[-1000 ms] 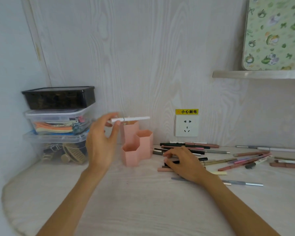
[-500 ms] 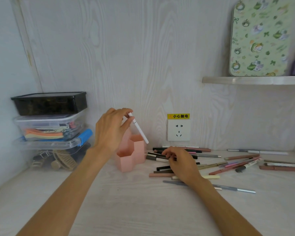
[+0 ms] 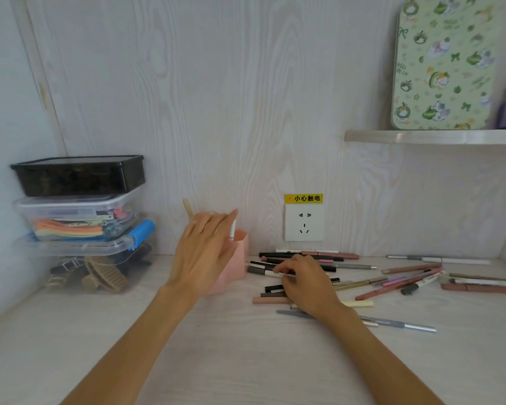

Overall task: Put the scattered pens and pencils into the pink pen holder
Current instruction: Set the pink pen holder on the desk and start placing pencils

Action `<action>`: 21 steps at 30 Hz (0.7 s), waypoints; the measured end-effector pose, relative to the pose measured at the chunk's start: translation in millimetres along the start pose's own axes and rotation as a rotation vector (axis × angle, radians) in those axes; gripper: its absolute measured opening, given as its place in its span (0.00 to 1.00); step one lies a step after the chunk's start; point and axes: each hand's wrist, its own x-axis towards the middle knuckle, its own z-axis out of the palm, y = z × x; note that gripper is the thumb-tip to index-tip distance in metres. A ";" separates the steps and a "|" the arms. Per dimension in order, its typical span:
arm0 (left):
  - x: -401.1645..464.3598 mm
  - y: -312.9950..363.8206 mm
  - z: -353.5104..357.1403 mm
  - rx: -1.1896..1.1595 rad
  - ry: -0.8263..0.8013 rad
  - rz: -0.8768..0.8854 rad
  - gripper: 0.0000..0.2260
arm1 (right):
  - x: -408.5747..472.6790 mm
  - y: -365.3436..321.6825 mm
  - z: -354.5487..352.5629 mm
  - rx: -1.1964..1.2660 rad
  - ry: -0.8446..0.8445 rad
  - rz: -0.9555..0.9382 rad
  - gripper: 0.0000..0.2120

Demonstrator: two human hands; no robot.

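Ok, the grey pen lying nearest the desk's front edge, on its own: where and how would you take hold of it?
Grip the grey pen mid-barrel, coming straight down from above with thumb and forefinger across its width. It lies flat and roughly left to right, with bare desk in front of it; its left end runs under the right hand, so the exposed right half is easier.

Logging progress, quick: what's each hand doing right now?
Left hand: open, fingers spread by the white pen standing in the pink pen holder.
Right hand: closing on a black-and-white pen.

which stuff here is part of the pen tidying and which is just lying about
Part of the job:
pink pen holder
white pen standing in it
scattered pens and pencils
left hand
right hand

Just lying about:
stacked storage boxes
wall socket
floral tin on the shelf
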 end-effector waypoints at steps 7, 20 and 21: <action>-56.8 -8.9 -4.8 -0.261 -0.052 -0.511 0.31 | 5.2 -7.8 -0.8 -0.009 -0.037 0.138 0.10; -69.6 -41.1 6.6 -0.860 -0.344 -0.602 0.24 | 7.1 -19.5 -17.0 0.389 0.146 0.078 0.05; -70.1 -40.4 5.8 -0.857 -0.348 -0.598 0.23 | 8.2 -23.0 -22.1 0.512 0.239 0.120 0.05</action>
